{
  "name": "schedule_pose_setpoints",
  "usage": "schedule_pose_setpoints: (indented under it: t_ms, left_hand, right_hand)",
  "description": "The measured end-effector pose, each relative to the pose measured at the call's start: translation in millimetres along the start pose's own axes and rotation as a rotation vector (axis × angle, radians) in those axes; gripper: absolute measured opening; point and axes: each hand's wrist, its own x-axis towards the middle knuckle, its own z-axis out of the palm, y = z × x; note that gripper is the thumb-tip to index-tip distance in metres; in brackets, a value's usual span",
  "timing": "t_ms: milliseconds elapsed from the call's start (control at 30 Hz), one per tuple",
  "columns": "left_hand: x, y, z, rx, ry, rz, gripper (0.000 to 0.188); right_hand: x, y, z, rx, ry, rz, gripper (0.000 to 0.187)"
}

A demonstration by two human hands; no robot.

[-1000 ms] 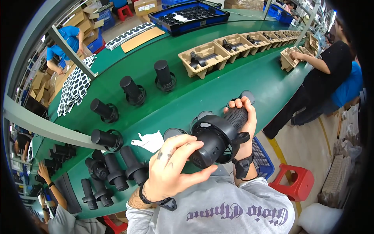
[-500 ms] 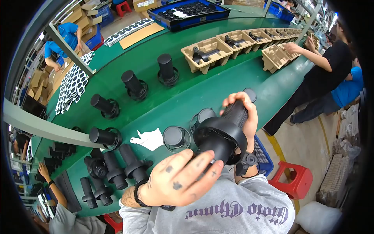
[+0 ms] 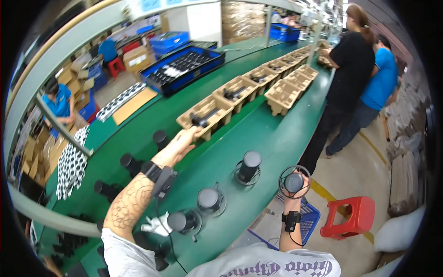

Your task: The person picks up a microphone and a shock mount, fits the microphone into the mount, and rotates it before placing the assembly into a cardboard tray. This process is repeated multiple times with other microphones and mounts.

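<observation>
Right hand (image 3: 299, 194) grips a black ringed cylinder (image 3: 294, 183), right of the near tabletop (image 3: 277, 134). Left hand (image 3: 185, 137) at nearest tray (image 3: 218, 124), grip unclear. Trays carry black parts (image 3: 236, 93); other ringed cylinders (image 3: 208, 199) stand outside; work looks partway.

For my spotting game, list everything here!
Table: one, green, middle.
Trays: over five, brown, on table.
Ringed cylinders: three, black, on table.
Other cylinders: several, black, left.
Crumpled cloth: one, white, by cylinders.
Basket: one, blue, lower right.
Stools: two, red, right and back.
Bins: several, blue, back.
Dotted sheets: several, black and white, left.
People: at least four, blue or black tops, both sides.
Left hand: one, bare, at nearest tray.
Right hand: one, bare, holding ringed cylinder.
</observation>
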Motion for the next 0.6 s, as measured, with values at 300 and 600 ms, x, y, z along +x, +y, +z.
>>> schedule_pose_setpoints:
  t_ms: [300, 600]
  left_hand:
    - [160, -89, -25, -0.024, 0.375, 0.102, 0.039]
    - [128, -50, -11, -0.243, 0.233, 0.008, 0.051]
  right_hand:
    - [24, 15, 41, 0.883, 0.158, 0.286, 0.015]
    - [41, 35, 66, 0.965, -0.228, 0.442, 0.011]
